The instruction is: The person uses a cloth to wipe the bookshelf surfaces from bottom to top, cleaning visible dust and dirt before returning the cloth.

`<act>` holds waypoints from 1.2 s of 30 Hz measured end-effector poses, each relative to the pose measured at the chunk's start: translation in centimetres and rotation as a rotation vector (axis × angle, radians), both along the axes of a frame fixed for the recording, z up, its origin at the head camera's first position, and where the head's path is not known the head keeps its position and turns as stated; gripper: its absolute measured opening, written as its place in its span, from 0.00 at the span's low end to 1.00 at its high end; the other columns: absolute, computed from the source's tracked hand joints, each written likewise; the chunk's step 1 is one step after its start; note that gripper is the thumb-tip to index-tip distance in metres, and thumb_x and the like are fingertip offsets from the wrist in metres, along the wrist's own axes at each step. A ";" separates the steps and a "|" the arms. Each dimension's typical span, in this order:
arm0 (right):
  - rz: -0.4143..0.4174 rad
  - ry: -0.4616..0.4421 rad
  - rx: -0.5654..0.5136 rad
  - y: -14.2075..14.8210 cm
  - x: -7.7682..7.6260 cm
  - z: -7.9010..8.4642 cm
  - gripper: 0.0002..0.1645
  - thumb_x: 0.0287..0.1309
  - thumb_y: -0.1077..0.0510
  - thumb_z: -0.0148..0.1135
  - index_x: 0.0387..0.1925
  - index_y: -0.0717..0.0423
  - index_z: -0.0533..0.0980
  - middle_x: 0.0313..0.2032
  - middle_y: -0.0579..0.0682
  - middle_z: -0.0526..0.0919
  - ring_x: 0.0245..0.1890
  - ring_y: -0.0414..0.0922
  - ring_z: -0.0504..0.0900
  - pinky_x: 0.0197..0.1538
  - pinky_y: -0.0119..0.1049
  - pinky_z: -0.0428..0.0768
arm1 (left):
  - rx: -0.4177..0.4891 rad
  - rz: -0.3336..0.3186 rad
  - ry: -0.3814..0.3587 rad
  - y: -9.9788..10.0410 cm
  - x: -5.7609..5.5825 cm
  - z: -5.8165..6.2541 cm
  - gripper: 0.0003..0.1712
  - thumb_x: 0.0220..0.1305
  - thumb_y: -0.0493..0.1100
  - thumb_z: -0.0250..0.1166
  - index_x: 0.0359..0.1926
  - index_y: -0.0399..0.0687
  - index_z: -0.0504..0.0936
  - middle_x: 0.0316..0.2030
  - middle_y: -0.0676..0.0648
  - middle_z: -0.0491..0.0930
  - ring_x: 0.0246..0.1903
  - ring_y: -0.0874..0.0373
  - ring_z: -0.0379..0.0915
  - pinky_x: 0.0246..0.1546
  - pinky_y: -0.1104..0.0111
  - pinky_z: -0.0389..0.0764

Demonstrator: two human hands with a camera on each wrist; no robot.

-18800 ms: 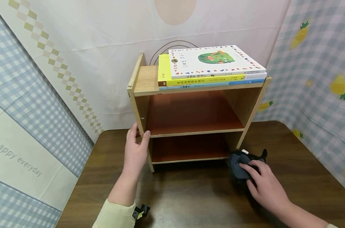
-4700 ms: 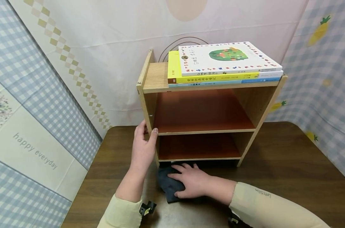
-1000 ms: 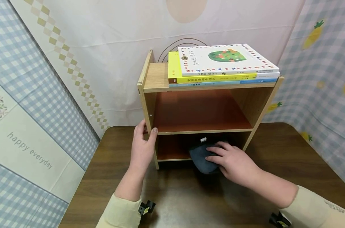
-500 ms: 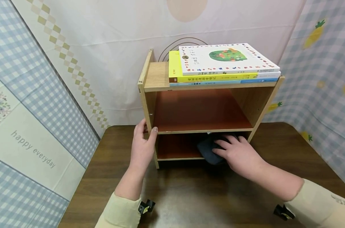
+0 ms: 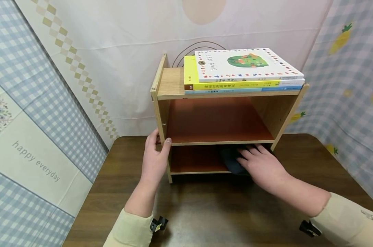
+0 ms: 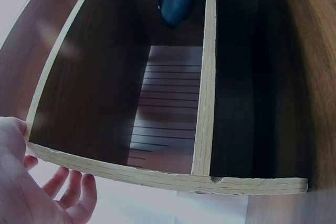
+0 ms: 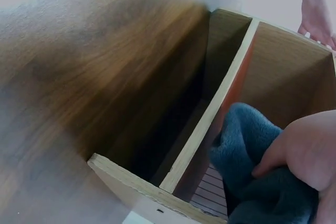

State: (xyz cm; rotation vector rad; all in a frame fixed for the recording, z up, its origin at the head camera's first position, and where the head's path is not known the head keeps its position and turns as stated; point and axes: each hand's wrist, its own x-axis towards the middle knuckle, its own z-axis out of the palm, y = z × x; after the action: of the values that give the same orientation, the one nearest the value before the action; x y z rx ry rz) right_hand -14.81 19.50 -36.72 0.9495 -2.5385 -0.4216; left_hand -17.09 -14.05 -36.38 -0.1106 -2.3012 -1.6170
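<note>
1. Reference: read clock positions about the middle of the wooden shelf unit, which stands upright on the brown table, in the head view.
2. Left hand: at 8 o'clock. It grips the left side panel, thumb on the front edge, fingers round the outer face.
3. Right hand: between 4 and 5 o'clock. It holds the dark blue cloth, thumb pressed into the folds. Shadow obscures the fingertips, so the full extent of this grip is uncertain.
4. Cloth position: near 6 o'clock, in the lower compartment, overlapping the front edge of the lowest board.
5. Stack of books: at 12 o'clock, on the top board; white cover uppermost, yellow below, light blue at the bottom.
</note>
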 end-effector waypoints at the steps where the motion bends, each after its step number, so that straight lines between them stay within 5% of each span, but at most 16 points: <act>1: 0.007 0.010 0.000 0.0 0.0 -0.1 0.20 0.52 0.69 0.68 0.48 0.55 0.84 0.53 0.55 0.80 0.56 0.56 0.75 0.60 0.53 0.69 | 0.001 0.000 0.000 0.0 0.0 0.0 0.27 0.72 0.58 0.56 0.69 0.64 0.66 0.58 0.55 0.67 0.55 0.56 0.63 0.44 0.57 0.75; 13: -0.029 -0.004 -0.038 0.0 -0.5 0.3 0.31 0.37 0.68 0.77 0.50 0.58 0.83 0.47 0.56 0.84 0.51 0.56 0.80 0.54 0.51 0.74 | -0.003 0.007 0.015 0.0 0.0 0.0 0.26 0.72 0.56 0.57 0.69 0.65 0.67 0.56 0.54 0.67 0.54 0.56 0.64 0.42 0.58 0.75; 25: -0.113 -0.067 -0.071 -0.4 -0.8 -0.3 0.31 0.47 0.63 0.75 0.55 0.58 0.79 0.57 0.59 0.79 0.56 0.61 0.76 0.58 0.57 0.71 | 0.000 0.004 0.005 -0.1 0.0 0.0 0.27 0.72 0.57 0.56 0.69 0.65 0.66 0.57 0.55 0.67 0.54 0.56 0.64 0.42 0.58 0.75; 36: -0.118 -0.152 -0.232 -0.9 -1.0 -1.2 0.21 0.62 0.56 0.65 0.55 0.58 0.79 0.57 0.59 0.79 0.57 0.63 0.75 0.61 0.64 0.66 | 0.003 -0.001 -0.003 -0.1 0.1 0.1 0.27 0.72 0.58 0.56 0.70 0.65 0.66 0.58 0.55 0.66 0.55 0.56 0.63 0.43 0.58 0.75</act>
State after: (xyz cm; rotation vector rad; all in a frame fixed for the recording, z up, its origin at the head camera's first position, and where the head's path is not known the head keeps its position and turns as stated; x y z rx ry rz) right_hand -15.82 18.59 -37.92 0.7743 -2.7160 -0.0864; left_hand -17.04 -14.11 -36.31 -0.1088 -2.3013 -1.6218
